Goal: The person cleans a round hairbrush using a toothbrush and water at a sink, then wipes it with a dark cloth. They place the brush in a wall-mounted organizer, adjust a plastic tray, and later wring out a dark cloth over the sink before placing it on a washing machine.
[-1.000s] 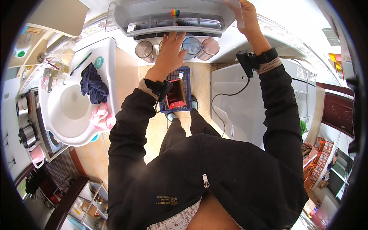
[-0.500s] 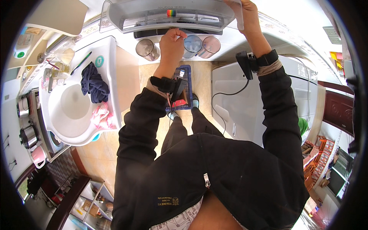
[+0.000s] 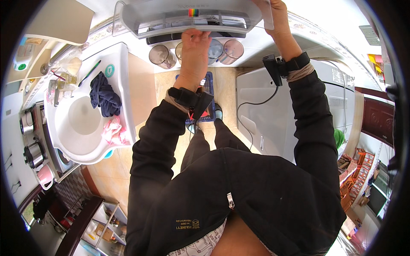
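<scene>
A clear plastic cover (image 3: 149,18) with a small rainbow stripe spans the top of the head view, over a wall-mounted toothbrush holder (image 3: 222,35). My right hand (image 3: 275,15) is closed around the cover's right end; its fingertips are partly out of view. At the holder's front edge, just under the cover, my left hand (image 3: 194,49) has its fingers curled. What they hold, if anything, is hidden. Below the holder hang several tinted cups: a greyish one (image 3: 160,55) left of my left hand, a blue one (image 3: 215,50) and a pinkish one (image 3: 233,50) right of it.
To the left is a white washbasin (image 3: 60,128) with a dark cloth (image 3: 103,94), a pink cloth (image 3: 114,130) and a green toothbrush (image 3: 89,72) on it. A white appliance (image 3: 269,115) stands to the right. On the floor below sits a blue basket (image 3: 208,85).
My left hand has moved slightly up, its fingers now at the holder's edge under the cover. My right hand stays at the cover's right end.
</scene>
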`<state>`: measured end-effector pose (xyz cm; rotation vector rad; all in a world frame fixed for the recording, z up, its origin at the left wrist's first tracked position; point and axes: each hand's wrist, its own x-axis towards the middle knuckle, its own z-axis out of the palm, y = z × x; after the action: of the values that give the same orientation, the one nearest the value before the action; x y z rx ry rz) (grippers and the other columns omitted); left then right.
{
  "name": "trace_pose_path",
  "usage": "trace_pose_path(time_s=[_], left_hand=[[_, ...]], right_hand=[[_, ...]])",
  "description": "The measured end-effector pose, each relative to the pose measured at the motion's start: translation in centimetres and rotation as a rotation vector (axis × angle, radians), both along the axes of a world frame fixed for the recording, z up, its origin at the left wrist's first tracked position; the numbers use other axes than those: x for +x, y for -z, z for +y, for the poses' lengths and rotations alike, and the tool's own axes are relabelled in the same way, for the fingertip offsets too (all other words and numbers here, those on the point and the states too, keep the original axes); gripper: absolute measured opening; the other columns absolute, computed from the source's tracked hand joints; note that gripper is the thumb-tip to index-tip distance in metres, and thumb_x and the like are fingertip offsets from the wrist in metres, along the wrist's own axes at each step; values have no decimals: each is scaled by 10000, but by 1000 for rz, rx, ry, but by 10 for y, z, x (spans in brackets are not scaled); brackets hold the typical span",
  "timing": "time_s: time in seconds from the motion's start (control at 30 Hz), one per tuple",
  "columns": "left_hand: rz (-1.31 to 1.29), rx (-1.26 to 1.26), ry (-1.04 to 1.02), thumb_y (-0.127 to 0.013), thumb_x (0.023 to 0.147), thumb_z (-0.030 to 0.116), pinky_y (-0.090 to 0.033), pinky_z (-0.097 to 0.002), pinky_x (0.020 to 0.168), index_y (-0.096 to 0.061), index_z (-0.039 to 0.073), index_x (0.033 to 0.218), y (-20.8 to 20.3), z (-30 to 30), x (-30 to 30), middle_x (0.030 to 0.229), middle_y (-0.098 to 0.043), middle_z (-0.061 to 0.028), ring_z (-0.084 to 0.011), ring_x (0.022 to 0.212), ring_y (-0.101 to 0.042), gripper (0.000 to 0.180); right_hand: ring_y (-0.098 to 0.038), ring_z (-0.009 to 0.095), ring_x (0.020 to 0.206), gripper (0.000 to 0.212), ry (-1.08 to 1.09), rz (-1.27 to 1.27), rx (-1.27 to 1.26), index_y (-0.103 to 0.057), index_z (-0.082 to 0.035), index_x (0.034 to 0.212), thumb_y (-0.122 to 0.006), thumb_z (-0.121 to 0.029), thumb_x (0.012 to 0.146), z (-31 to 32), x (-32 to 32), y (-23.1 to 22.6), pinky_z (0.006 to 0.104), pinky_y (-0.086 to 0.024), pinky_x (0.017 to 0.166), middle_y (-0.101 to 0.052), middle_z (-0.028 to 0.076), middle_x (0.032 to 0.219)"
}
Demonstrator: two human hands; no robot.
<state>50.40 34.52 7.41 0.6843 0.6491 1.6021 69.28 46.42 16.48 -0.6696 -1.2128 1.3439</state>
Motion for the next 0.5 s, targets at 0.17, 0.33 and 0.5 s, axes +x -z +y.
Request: trace_pose_path(time_s=[0.17,0.33,0.5], left_hand=[[-195,-36,97,-490,947,170,-326,-438,1020,-307,193,1141,-2,0,3,1168,-455,-75,-336,1221,-435,268],[-224,-75,62,-524,938,177,-295,-429,1020,-279,230,1151,-3,1,6,1163,-437,-67,-290,1170,-462,330],[-180,-109,60,-542,922,151,-317,-422,1014,-263,166,1185,-4,0,6,1118,-497,-76,-251,1115,-505,384]], right_hand=[[-572,153,902,101,16,-40,-8,-637,-2,927,-589,-56,855,2,0,0,282,-459,854,-617,50,939],[-573,145,894,89,26,-8,-9,-646,-2,909,-599,-48,849,6,2,5,276,-465,841,-617,37,934],[-583,150,871,96,59,-117,65,-652,-2,919,-584,-49,869,9,8,15,274,-477,829,-621,44,936]])
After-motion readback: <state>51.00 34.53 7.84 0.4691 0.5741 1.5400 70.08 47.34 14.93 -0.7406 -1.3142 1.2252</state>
